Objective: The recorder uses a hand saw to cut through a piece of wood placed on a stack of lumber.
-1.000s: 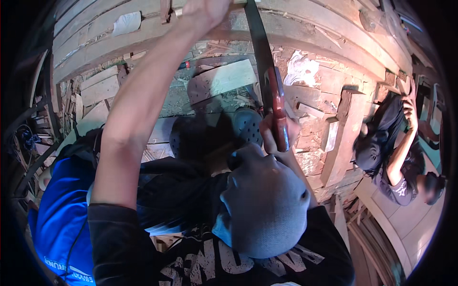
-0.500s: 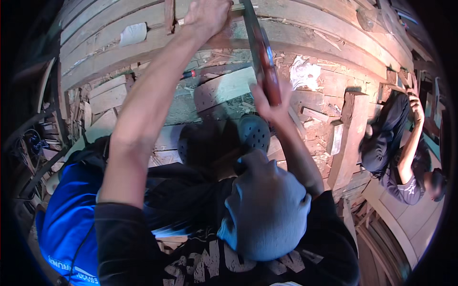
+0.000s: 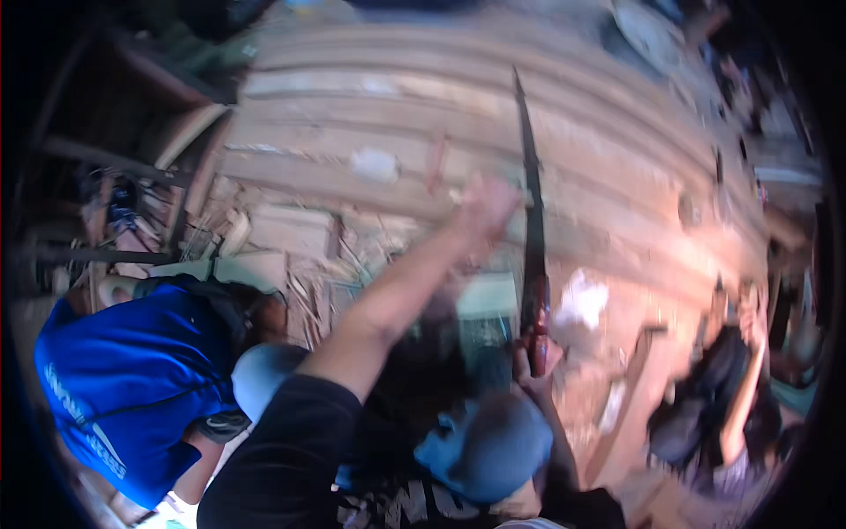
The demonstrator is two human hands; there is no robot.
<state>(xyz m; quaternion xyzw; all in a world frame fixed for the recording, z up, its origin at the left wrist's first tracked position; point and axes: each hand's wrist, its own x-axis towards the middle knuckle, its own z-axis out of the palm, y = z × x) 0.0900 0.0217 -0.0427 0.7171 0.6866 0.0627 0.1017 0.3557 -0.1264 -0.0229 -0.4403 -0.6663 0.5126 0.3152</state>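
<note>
My right hand grips the red-brown handle of a long handsaw, whose dark tapering blade points away across wooden planks. My left hand, blurred, is closed beside the blade on the planks, at a small pale piece that I cannot make out. A grey-blue cloth thing is in front of my chest. A white crumpled item lies to the right of the saw.
A person in a blue top bends close at my left. Another person sits at the right, one arm raised. Wood scraps and a timber post lie around. Dark clutter stands at the left.
The view has swung up and blurred, showing more planks and the whole blade. My right hand and the saw have shifted along the cut line. The blue-topped person shows more fully.
</note>
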